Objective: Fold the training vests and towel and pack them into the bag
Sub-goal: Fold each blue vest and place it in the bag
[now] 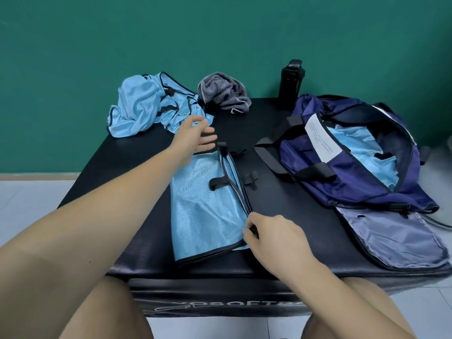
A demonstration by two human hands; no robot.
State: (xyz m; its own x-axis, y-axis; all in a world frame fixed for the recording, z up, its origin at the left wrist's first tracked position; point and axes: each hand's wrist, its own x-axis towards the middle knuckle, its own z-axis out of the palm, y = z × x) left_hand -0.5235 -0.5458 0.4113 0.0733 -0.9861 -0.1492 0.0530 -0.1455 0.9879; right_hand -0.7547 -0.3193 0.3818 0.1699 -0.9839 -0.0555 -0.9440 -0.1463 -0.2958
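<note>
Pinching the dark-trimmed near corner of the folded vest (203, 206) between thumb and curled fingers, the right hand (271, 237) is holding that edge down on the black padded worktop (127, 152), just left of the bag (342, 189). The left hand (195, 135) is reaching over the vest's far end, further from the bag, with its fingers spread and straight and gripping nothing; it is blurred, so whether the fingertips are touching the cloth cannot be told. The vest itself is lying flat as a long light-blue strip, its black elastic tabs sticking out toward the bag. The navy bag is sitting open on the worktop with its zip mouth gaping upward, and light-blue vest fabric (362, 152) is already lying crumpled inside it. A white printed label (320, 137) is showing at the bag's far rim, one black strap (269, 155) is trailing toward the folded vest, and a grey-lined flap (391, 238) is lying open flat at the bag's near end. Well to the left of the bag, at the worktop's far corner, a loose pile of vests (141, 106) is lying unfolded. Between that pile and the bag, the grey striped towel (223, 94) is sitting bunched up, and a black bottle (289, 80) is standing upright just behind the bag.
</note>
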